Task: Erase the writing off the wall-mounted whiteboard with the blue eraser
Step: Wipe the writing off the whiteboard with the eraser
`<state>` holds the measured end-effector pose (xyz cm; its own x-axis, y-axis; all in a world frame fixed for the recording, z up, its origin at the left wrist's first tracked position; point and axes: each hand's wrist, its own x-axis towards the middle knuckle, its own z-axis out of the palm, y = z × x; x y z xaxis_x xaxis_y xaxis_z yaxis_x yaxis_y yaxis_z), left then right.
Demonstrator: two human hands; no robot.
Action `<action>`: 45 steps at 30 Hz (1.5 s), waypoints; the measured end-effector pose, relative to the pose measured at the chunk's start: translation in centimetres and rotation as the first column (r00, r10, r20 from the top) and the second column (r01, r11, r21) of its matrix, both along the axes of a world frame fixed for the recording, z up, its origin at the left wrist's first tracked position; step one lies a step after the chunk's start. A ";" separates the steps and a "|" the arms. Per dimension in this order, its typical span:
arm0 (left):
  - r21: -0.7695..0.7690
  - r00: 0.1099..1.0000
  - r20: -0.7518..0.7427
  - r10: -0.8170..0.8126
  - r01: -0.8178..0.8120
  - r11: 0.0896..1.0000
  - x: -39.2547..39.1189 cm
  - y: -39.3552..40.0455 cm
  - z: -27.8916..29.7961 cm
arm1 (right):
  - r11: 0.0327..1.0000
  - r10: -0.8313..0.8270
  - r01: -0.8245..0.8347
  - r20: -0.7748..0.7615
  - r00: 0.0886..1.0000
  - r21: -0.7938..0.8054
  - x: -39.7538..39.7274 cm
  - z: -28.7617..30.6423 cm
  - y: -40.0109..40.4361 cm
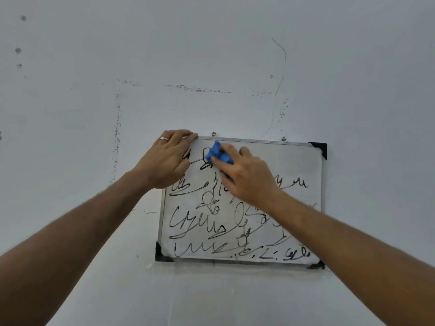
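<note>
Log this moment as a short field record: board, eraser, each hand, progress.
board: whiteboard on the wall, black corner caps
eraser: blue eraser near the board's top, left of centre
right hand: right hand grips the eraser
left hand: left hand holds the top left corner
progress: upper right area clean; black writing covers most of the rest

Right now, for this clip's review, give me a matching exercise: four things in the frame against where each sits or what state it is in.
Things:
1. blue eraser
2. left hand
3. right hand
4. black writing

Places or states:
A. grips the eraser
B. covers the middle and lower board
C. holds the whiteboard's top-left corner
D. pressed against the board near its top edge

Pairs: 1-D, 2-C, 3-A, 4-B
</note>
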<state>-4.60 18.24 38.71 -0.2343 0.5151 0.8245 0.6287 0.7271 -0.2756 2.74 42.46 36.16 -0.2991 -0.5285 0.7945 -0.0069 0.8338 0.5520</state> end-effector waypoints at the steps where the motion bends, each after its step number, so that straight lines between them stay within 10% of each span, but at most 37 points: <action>1: 0.005 1.000 -0.002 -0.002 0.002 1.000 -0.1 0.0 -0.1 | 0.997 -0.002 0.001 0.012 1.000 0.081 0.0 -0.3 0.3; 7: 0.025 1.000 -0.005 -0.009 0.009 1.000 -0.3 -0.3 -0.2 | 0.998 0.011 -0.012 -0.009 1.000 -0.055 0.2 1.9 -1.2; 12: 0.021 0.999 0.009 -0.034 0.033 0.999 -0.3 -1.0 -0.5 | 0.986 -0.004 0.002 0.009 1.000 0.169 0.0 2.0 -1.0; 16: 0.034 0.999 0.012 -0.035 0.035 0.999 -0.6 -1.5 -0.5 | 0.999 0.028 -0.028 0.005 1.000 -0.037 -0.4 2.1 -2.9; 20: 0.144 0.989 0.075 -0.130 0.118 0.982 -0.8 -2.0 -0.6 | 0.984 0.016 -0.023 0.038 0.999 0.176 -0.3 1.2 -1.6; 24: 0.271 0.969 0.100 -0.226 0.192 0.943 -1.4 -2.5 -0.9 | 0.997 0.041 -0.041 -0.001 0.999 -0.069 0.1 1.8 -1.3; 28: 0.560 0.826 0.251 -0.505 0.302 0.772 -0.7 -1.8 -0.9 | 0.987 0.015 -0.019 0.028 1.000 0.162 0.2 0.7 0.0; 31: 0.700 0.664 0.299 -0.685 0.336 0.631 0.2 -1.8 -0.2 | 0.995 0.042 -0.044 -0.023 0.999 -0.085 0.7 1.8 -0.4; 37: 0.730 0.635 0.294 -0.714 0.333 0.597 0.7 -1.9 -0.4 | 0.991 0.025 -0.031 0.050 0.998 0.127 -0.1 0.1 -1.3; 41: 0.736 0.634 0.313 -0.707 0.309 0.602 0.7 -1.9 -0.3 | 0.988 0.032 -0.033 -0.013 0.999 -0.151 -0.2 1.5 -2.5; 45: 0.747 0.646 0.303 -0.700 0.295 0.596 0.9 -1.5 -0.5 | 0.987 0.009 -0.017 0.051 0.999 0.159 -0.5 -0.1 -2.1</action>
<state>-3.68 16.70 38.24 -0.5797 0.1466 0.8015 0.8148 0.1014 0.5708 2.29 40.33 36.03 -0.3289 -0.6508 0.6843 -0.0480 0.7352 0.6761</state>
